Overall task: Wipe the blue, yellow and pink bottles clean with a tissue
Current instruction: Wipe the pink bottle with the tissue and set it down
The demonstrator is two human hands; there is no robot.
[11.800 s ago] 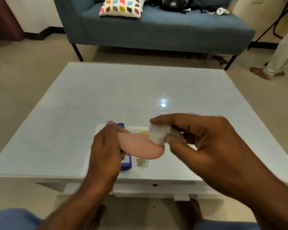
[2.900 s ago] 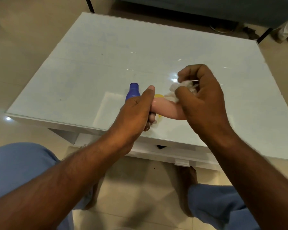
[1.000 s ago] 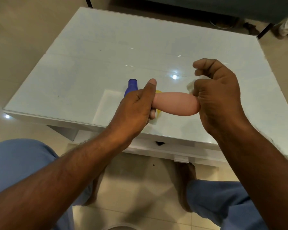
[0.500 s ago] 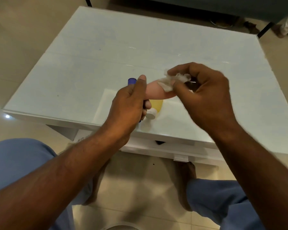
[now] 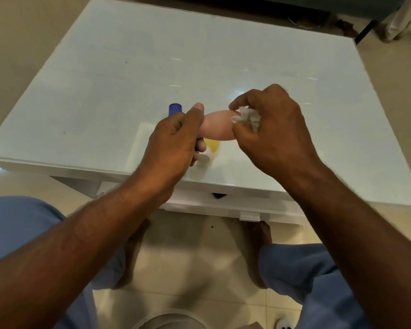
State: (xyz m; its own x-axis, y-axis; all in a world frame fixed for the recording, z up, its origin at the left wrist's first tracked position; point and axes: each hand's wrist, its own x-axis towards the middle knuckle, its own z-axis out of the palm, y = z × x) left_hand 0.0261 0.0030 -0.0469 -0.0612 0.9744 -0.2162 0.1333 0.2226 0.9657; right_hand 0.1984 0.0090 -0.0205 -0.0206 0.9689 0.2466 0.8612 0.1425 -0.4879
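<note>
Three bottles noted, head view. Pink bottle (image 5: 217, 125) is held sideways above the white table (image 5: 105, 91); left hand (image 5: 173, 143) grips one end, thumb raised. Right hand (image 5: 271, 129) pinches a crumpled tissue (image 5: 246, 116) against the other end. Blue bottle (image 5: 175, 108) shows only its top behind the left hand. Yellow bottle (image 5: 211, 147), white-capped, lies on the table beneath the pink one. Contents indiscernible.

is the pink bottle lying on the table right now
No, the left hand holds the pink bottle above the table.
</note>
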